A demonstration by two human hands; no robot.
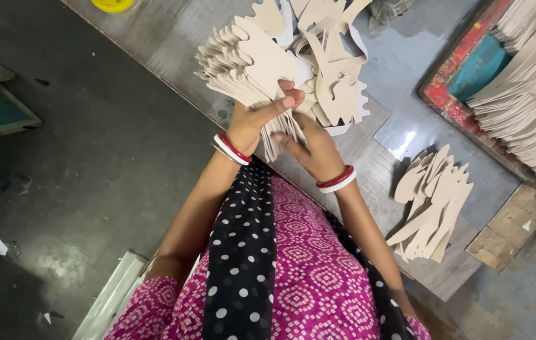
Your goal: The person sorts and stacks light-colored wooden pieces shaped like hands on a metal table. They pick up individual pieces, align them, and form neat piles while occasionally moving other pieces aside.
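Above the table [173, 38], the left hand [256, 119] grips a fanned stack [249, 66] of beige card cutouts, thumb across its lower end. Right hand [312, 148] is curled beneath, fingers touching the stack's base and a looser bundle [334, 69] just beside it. Both wrists carry red and white bangles [231, 149]. Right of the arms, another pile [432, 201] lies on the table; a tray [454, 94] holds more cutouts.

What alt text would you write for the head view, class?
A person's left hand and right hand grip a fanned stack of beige die-cut cardboard shapes above a grey worktable. A smaller pile of cardboard cut-outs lies to the right, beside a red-rimmed tray holding more.
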